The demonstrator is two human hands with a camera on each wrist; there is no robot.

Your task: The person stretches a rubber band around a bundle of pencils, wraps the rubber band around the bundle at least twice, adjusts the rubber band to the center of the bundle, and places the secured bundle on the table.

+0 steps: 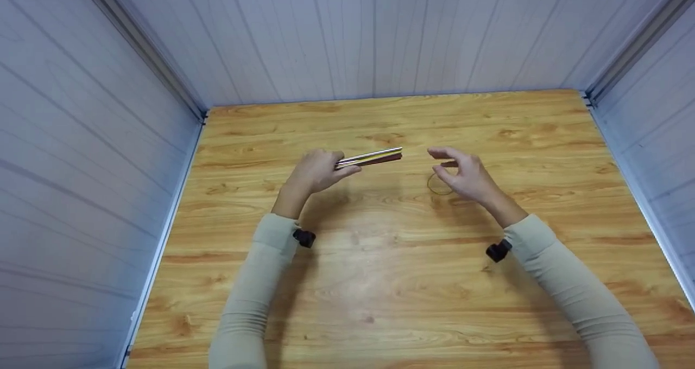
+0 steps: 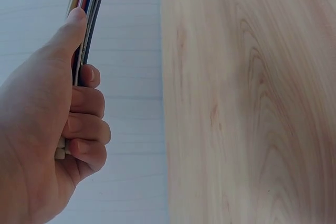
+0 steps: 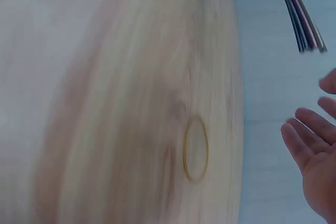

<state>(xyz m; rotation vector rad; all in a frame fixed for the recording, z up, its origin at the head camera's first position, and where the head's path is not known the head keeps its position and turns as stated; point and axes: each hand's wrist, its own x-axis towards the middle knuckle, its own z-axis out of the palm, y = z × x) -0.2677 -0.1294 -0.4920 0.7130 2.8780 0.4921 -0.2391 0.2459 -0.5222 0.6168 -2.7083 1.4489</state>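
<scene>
My left hand (image 1: 320,169) grips a bundle of slim pencils (image 1: 374,156) in several colours, including white, yellow and dark red. In the left wrist view, curled fingers (image 2: 86,103) wrap the pencils (image 2: 89,19), and pale ends poke out below the palm. The long part of the bundle points right, toward my other hand. My right hand (image 1: 467,176) holds nothing, its fingers and thumb spread apart facing the pencil tips. A thin yellowish rubber band (image 3: 195,149) lies as a loop on the table, partly overlapped by the right hand in the head view.
The wood-grain table (image 1: 369,282) is bounded by a pale panelled wall (image 1: 347,38) at the back and more panels (image 1: 70,173) at the left and right (image 1: 657,119). Small black cameras sit on both wrists.
</scene>
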